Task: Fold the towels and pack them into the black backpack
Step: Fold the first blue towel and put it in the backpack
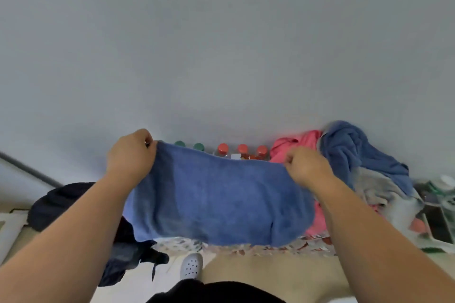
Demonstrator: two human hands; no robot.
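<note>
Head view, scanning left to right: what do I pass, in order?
Backpack → left hand → held towel → right hand → towel pile

The table (246, 249) in front of you wears a cloth printed with small leaves. You see it only along its near edge, because the blue towel (216, 197) you hold hides the middle of the top. Beyond and between the fingers (145, 136) of your left hand (130, 157) and the fingers (291, 158) of your right hand (307, 168), a row of bottles (222, 149) stands against the wall (221, 56): two green-capped, three red-capped. Right of your right fingers lies a heap of towels (357, 155), pink, blue and grey. Left of and below your left fingers slumps the black backpack (61, 204); whether it rests on the table cannot be told. Past the heap sits blurred clutter (438, 204).
</note>
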